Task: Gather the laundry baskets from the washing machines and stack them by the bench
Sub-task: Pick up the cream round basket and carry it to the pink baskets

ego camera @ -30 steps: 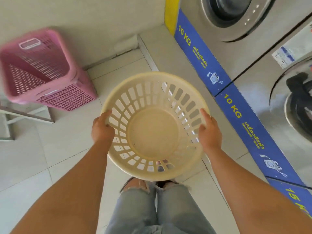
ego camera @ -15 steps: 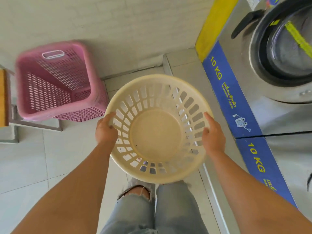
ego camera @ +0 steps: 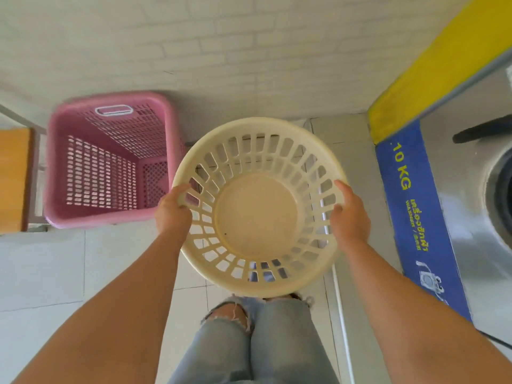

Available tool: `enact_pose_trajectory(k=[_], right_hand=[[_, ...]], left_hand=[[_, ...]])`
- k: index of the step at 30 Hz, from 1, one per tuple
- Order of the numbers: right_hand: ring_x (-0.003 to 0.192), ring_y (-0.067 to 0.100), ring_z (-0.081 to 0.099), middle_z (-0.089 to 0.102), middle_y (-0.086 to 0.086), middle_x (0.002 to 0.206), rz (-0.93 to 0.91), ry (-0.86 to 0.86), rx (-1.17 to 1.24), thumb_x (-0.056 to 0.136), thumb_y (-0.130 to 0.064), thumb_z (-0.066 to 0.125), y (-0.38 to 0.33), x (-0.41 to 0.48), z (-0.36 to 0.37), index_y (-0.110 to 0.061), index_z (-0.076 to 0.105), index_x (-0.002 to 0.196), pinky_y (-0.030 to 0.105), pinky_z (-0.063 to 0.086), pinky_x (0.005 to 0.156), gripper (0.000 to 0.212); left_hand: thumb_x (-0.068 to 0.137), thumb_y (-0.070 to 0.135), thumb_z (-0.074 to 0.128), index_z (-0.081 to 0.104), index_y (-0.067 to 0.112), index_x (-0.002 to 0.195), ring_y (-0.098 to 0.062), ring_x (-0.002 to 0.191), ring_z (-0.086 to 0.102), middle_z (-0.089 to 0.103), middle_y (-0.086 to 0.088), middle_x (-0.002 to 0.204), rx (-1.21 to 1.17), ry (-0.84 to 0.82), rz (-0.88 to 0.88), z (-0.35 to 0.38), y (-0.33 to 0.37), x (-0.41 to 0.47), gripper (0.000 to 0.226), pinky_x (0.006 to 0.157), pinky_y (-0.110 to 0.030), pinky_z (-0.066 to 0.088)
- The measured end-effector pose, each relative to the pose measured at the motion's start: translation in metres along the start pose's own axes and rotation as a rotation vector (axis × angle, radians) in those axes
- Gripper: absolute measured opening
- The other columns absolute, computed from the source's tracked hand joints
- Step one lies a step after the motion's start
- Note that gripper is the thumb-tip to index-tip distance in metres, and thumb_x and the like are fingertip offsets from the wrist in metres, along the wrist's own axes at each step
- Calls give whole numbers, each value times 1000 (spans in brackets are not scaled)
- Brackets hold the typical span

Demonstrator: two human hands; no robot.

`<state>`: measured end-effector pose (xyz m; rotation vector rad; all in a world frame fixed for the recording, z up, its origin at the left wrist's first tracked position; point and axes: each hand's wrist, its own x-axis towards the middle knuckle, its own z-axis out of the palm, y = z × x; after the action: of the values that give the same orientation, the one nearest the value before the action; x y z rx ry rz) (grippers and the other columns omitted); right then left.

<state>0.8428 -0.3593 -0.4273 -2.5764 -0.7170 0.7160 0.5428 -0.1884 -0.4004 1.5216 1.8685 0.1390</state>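
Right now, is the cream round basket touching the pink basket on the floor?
Cannot tell. In the head view the cream round basket, held by the left hand and right hand, overlaps the pink basket, so neither contact nor gap shows.

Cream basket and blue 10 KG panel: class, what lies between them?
In the head view, only the right hand gripping the cream basket rim, then bare pale floor up to the blue 10 KG panel.
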Motion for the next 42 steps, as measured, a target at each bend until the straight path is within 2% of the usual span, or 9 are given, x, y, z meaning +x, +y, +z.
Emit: enact_pose_trajectory(k=[9,12,19,25,31,33,34,36,42], right_hand=[[101,29,61,51,4,135,-34,-8,-63,97,-9,40,-40,122,31,-44,38,140,31,41,75,55],[97,28,62,52,5,132,-44,10,-74,98,-9,40,-42,157,53,-42,37,141,32,46,72,54],[100,29,63,51,2,135,-20,33,-77,98,-8,40,-30,223,129,-42,40,140,33,44,75,54],[106,30,62,51,1,136,-80,15,-63,97,-6,41,-17,266,200,-40,41,141,35,46,83,55],[105,26,62,53,2,133,-140,20,-66,97,-6,43,-4,294,253,-36,42,142,27,40,78,54],[108,25,61,51,2,135,-141,13,-54,97,-5,42,-1,299,265,-36,41,143,28,43,81,55],[110,25,60,50,1,137,-142,9,-46,98,-5,42,0,301,269,-36,40,143,30,44,83,55],[112,24,60,48,1,139,-151,9,-41,98,-6,42,3,303,276,-36,39,143,32,46,86,55],[102,27,60,33,5,150,-174,-125,-128,96,-5,45,7,308,278,-37,27,149,31,48,70,65]], left_hand=[[83,-5,38,55,42,130,-25,87,68,69,0,115,-23,26,-135,48,44,99,69,72,-41,59],[83,-4,37,55,41,132,-27,96,68,65,1,125,-60,13,-126,71,46,137,69,76,-46,59],[79,-9,34,59,39,127,-30,100,65,62,0,130,-78,31,-155,140,22,217,72,69,-36,54],[80,-7,31,60,51,118,-22,83,67,64,6,121,-176,20,-250,181,-15,269,74,68,-40,60],[84,-3,44,64,57,109,-34,112,64,61,1,130,-417,-48,-309,207,-57,322,69,87,-55,57],[91,2,43,56,41,134,-39,134,46,44,-10,150,-20,-156,-359,247,-91,325,60,106,-55,44],[98,8,38,41,25,149,-37,144,32,30,-11,159,120,-326,-347,275,-119,307,53,117,-51,30],[106,20,25,17,8,155,-25,151,16,14,-7,164,290,-542,-314,351,-164,244,51,123,-38,15],[106,24,26,17,9,152,-23,150,16,15,-8,162,414,-603,-256,356,-167,238,49,122,-35,15]])
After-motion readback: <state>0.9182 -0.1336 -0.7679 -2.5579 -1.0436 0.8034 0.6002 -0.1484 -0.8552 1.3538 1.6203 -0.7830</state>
